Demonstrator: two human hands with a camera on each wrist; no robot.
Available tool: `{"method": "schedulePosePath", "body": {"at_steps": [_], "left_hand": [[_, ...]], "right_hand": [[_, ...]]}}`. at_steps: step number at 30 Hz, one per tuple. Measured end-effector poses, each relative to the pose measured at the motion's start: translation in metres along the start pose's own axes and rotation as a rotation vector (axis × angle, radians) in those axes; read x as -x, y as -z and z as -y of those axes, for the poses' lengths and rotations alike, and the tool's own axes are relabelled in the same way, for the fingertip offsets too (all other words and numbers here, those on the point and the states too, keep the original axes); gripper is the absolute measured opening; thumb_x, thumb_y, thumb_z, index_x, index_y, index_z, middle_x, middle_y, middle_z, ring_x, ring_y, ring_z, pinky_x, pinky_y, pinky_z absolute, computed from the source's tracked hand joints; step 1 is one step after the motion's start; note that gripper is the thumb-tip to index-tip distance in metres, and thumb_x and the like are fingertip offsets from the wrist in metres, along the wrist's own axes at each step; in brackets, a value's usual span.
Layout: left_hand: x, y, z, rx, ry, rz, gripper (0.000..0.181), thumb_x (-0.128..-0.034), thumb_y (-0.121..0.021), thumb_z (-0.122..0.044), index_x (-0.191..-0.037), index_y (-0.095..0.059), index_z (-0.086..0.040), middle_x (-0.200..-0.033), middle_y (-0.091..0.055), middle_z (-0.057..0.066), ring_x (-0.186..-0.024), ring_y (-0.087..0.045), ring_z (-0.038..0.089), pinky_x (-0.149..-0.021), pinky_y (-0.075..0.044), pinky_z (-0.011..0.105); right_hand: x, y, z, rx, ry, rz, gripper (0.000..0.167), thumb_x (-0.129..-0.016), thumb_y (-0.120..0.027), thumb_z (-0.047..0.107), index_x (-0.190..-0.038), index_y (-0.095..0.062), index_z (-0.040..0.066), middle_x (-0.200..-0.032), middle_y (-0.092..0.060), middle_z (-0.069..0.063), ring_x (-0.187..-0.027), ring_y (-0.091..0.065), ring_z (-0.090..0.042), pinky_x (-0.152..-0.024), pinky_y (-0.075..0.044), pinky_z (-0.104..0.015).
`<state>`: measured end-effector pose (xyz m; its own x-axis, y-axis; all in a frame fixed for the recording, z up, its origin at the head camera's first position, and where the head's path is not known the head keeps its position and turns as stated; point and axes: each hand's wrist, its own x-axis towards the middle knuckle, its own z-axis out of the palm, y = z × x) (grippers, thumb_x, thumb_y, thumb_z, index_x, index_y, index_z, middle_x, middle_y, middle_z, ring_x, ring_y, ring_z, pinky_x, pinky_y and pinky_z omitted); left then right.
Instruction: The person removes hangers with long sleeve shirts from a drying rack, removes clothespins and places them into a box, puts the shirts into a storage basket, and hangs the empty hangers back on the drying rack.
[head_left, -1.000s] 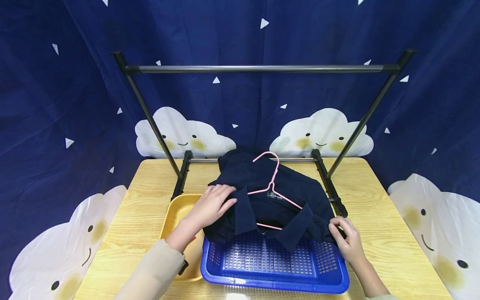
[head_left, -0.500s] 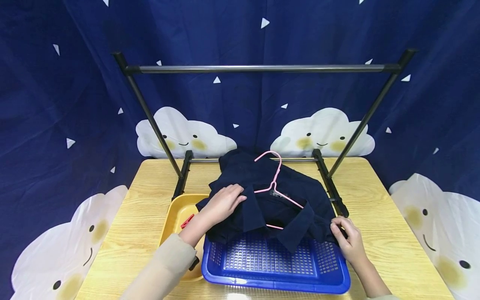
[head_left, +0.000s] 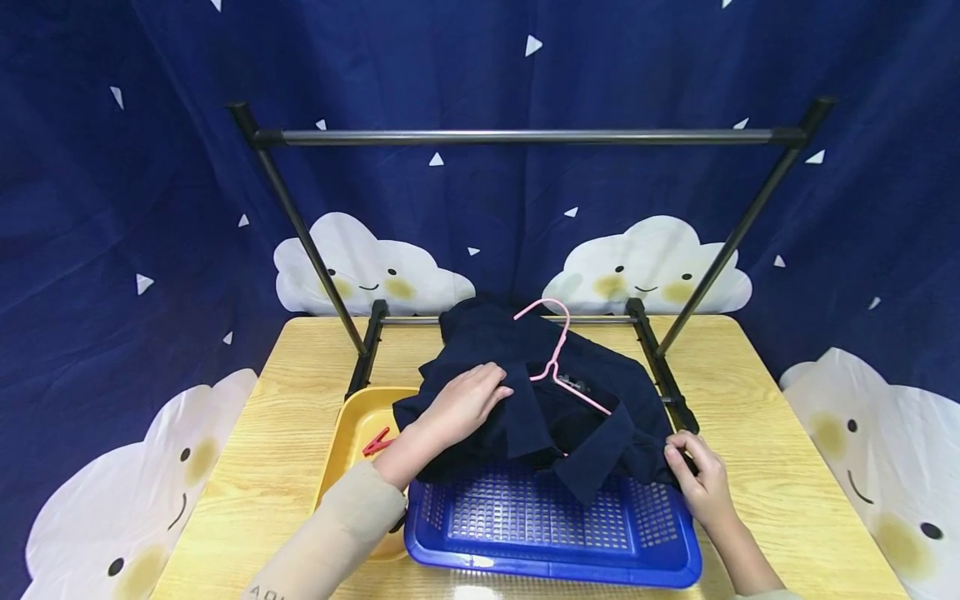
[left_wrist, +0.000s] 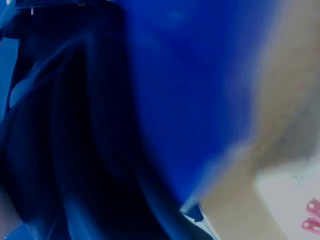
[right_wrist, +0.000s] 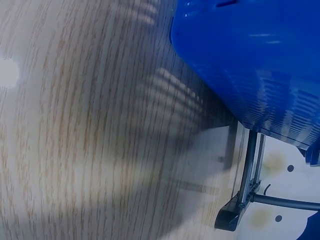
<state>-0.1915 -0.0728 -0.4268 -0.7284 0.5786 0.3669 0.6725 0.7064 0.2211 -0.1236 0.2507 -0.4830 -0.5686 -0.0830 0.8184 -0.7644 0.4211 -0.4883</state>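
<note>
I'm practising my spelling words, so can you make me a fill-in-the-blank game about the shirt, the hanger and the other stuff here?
1. The hanger in the dark shirt is coloured ____.
2. The basket partly under the shirt is coloured ____.
3. In the head view, the yellow tray is on the basket's ____ side.
4. The person's ____ hand pinches the shirt's outer edge.

Missing words: pink; blue; left; right.
</note>
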Motion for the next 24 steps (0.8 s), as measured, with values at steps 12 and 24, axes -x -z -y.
{"method": "schedulePosePath", "body": {"at_steps": [12, 24], "left_hand": [[-0.011, 0.0, -0.013, 0.017, -0.024, -0.016, 0.016, -0.0949, -0.048, -0.024, -0.096, -0.052, -0.008, -0.088, -0.053, 0.001, -0.085, -0.054, 0.017, -0.076, -0.045, 0.029], [-0.013, -0.002, -0.017, 0.006, -0.041, -0.042, 0.015, -0.0947, -0.048, -0.024, -0.094, -0.051, -0.01, -0.085, -0.052, 0.0, -0.082, -0.053, 0.015, -0.073, -0.045, 0.027]], "right_hand": [[-0.001, 0.001, 0.002, -0.001, -0.002, -0.003, 0.007, -0.079, -0.049, -0.016, -0.072, -0.051, -0.015, -0.07, -0.052, -0.018, -0.078, -0.049, -0.003, -0.075, -0.037, -0.013], [0.001, 0.001, -0.001, -0.021, 0.009, 0.009, 0.008, -0.081, -0.049, -0.015, -0.073, -0.051, -0.014, -0.071, -0.052, -0.016, -0.08, -0.049, -0.003, -0.076, -0.036, -0.013]]}}
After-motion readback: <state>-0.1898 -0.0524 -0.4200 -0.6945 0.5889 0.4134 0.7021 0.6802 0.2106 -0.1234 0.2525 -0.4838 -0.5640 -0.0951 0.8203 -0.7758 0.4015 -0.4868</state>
